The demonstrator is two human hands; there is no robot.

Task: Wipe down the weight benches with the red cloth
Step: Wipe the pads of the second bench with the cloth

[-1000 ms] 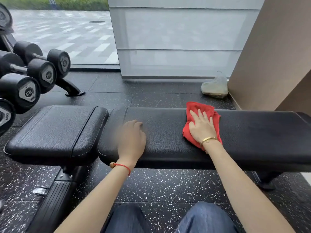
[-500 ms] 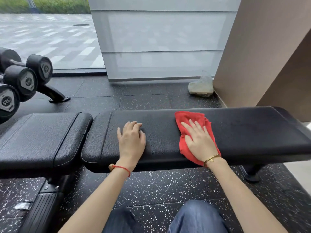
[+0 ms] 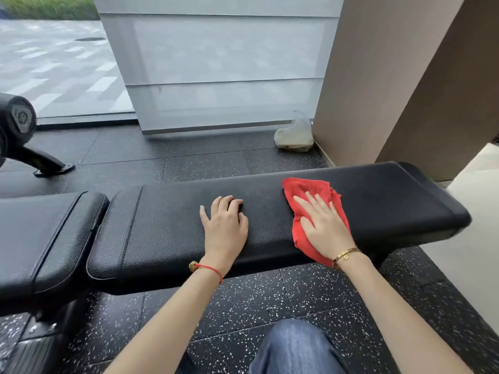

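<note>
1. Right hand point(image 3: 325, 228) lies flat on the red cloth point(image 3: 307, 201), fingers straight and spread, now nearer the long bench pad's point(image 3: 167, 225) far-right end than half a second ago.
2. Left hand point(image 3: 225, 228) stays planted mid-pad, fingers slightly bent, holding nothing.
3. Dumbbells point(image 3: 16, 117) have slid mostly out of view.

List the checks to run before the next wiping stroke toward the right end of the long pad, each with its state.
1. Red cloth flat under the right hand: ok, straight fingers press it.
2. Left hand bracing the long pad: ok, it rests there, clear of the cloth.
3. Stretch of pad right of the cloth free of objects: ok.
4. Cloth fully on the pad: not ok, its near corner hangs over the front edge.
5. Pad already clean left of the cloth: cannot tell.
</note>
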